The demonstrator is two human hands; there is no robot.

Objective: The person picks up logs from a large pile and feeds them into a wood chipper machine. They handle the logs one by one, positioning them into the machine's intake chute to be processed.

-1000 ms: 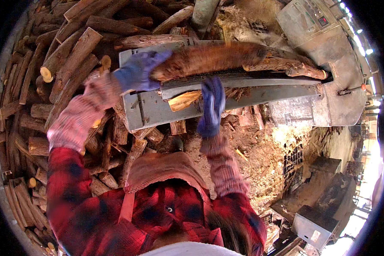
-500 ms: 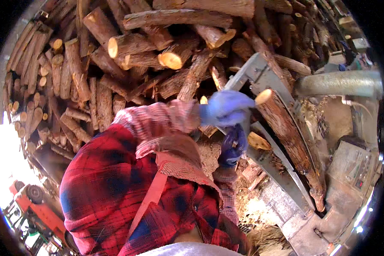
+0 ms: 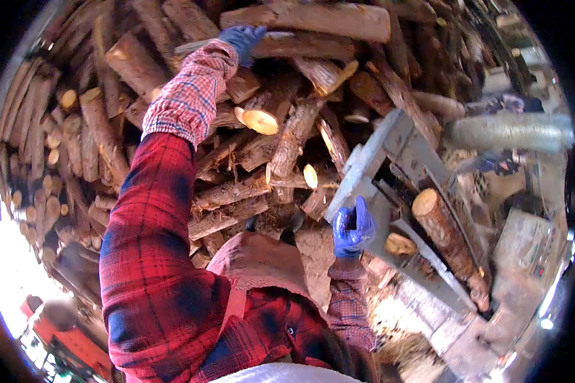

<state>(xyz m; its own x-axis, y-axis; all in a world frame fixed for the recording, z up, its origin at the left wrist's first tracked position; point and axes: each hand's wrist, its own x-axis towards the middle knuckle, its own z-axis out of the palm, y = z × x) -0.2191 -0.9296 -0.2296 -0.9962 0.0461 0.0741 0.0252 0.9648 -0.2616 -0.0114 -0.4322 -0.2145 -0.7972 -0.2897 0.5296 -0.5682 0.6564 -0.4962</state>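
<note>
left hand (image 3: 243, 39) raised to log pile (image 3: 287, 121), view turned

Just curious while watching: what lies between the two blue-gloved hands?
In the head view, stacked split logs fill the stretch between the left hand, up on the woodpile, and the right hand by the grey metal trough.

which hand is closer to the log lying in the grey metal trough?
Right. The right hand rests on the edge of the grey metal trough, just left of the log. The left hand is far up on the woodpile, touching a long log there.
</note>
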